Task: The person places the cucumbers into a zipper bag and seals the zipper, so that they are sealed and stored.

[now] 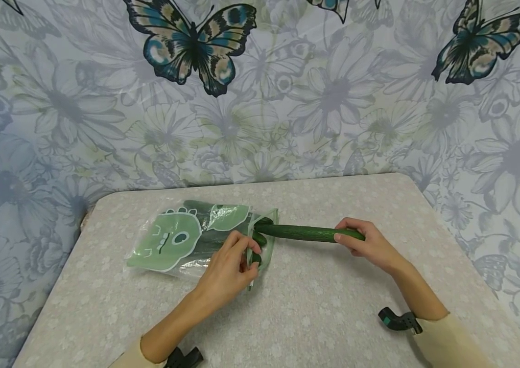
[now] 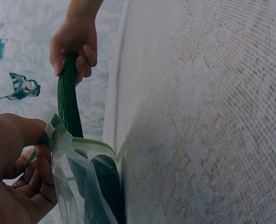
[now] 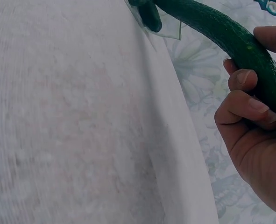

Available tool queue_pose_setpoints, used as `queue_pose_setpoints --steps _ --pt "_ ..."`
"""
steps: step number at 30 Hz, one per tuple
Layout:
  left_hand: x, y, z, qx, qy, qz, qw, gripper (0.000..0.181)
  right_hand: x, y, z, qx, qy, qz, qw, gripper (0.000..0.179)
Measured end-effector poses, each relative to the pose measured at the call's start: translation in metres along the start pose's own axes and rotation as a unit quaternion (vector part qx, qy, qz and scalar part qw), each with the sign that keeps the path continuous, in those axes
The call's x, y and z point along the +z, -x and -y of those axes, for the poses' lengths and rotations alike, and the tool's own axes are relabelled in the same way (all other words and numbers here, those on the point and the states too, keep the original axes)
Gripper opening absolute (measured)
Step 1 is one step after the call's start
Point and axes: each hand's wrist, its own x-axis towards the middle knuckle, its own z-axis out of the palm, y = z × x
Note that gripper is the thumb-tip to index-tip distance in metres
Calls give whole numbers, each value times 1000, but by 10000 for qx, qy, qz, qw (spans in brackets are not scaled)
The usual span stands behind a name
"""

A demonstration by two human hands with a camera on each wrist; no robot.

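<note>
A clear zip bag [image 1: 182, 245] with a green cartoon print lies on its side on the table, its mouth facing right. Several cucumbers are inside, and the ends of some cucumbers [image 1: 259, 238] show at the opening. My left hand [image 1: 225, 268] pinches the bag's green-edged rim between thumb and fingers, as the left wrist view also shows. A long dark green cucumber [image 1: 306, 233] reaches from the bag's mouth to the right. My right hand [image 1: 370, 243] grips its outer end, fingers curled round it in the right wrist view. Its other end is at the opening.
A pale, flower-patterned cloth covers the table [image 1: 333, 306]. Behind and beside it hangs a fabric backdrop [image 1: 287, 102] with flowers and butterflies. Each wrist wears a black device, such as the right wrist mount [image 1: 399, 320].
</note>
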Motion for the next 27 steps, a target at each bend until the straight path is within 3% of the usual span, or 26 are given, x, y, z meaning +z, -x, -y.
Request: queue_pose_setpoints --steps 27 --pt "0 0 -1 18 86 -38 10000 24 50 -46 9 -68 213 269 9994 16"
